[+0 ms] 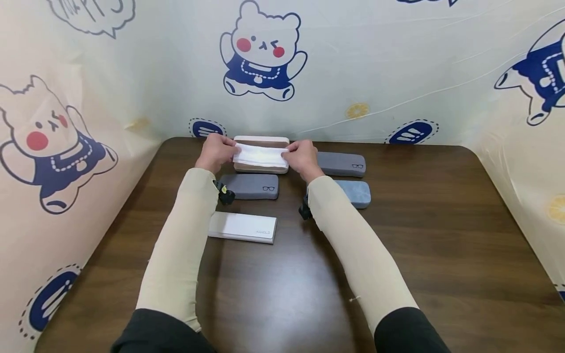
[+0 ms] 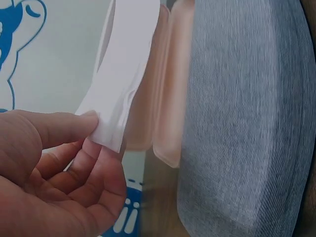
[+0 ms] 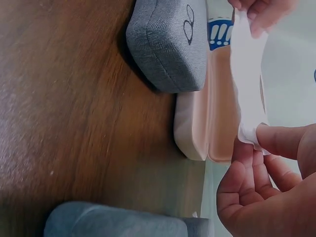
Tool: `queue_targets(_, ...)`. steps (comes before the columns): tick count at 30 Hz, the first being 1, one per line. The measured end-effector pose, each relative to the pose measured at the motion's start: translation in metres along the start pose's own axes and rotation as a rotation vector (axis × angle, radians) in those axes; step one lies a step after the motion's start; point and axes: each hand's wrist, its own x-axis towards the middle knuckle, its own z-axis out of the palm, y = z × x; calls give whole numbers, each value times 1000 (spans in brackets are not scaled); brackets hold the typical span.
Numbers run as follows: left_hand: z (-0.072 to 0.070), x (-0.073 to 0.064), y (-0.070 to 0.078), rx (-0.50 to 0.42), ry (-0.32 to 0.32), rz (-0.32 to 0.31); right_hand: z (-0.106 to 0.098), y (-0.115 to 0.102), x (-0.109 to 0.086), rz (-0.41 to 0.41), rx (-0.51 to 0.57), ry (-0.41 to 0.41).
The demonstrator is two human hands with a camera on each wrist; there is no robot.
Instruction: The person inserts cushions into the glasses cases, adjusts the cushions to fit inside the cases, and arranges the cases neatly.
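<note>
Between both hands a folded white cloth (image 1: 259, 156) is stretched over an open glasses case (image 1: 261, 139) with a pink-beige lining. My left hand (image 1: 218, 153) pinches one end between thumb and fingers, and in the left wrist view this end of the cloth (image 2: 111, 111) hangs flat. At the opposite end my right hand (image 1: 302, 156) pinches the cloth in the same way; the right wrist view shows the thumb pressed on its corner. The case's lining (image 3: 222, 118) shows beneath the cloth, and the rest of its inside is hidden.
Closed grey glasses cases lie close by, one (image 1: 250, 187) in front of the open case, another (image 1: 342, 163) to its right. A light blue case (image 1: 356, 193) sits partly behind the right forearm. Nearer the body is a flat white case (image 1: 243, 227). Printed cloth walls (image 1: 353, 73) border the wooden table (image 1: 441, 235).
</note>
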Motion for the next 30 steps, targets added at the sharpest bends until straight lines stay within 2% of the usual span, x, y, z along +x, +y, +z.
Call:
queue_targets(5,-1,7,-7,15,-1,-18,4,-1,4,24,13,-2)
queue_targets(11,2,13,-14,-14,23,-19,7,0,8,59,1,40)
queue_targets(19,4,22,-19,-19,45,-19,17,5,13,31,-77,51)
queue_targets(27,12,28,-26,-91,49,-82,28,15,17,37,-117,90)
queue_targets(30,13,31,-26,-94,57,-81,29,15,20,27,-119,112)
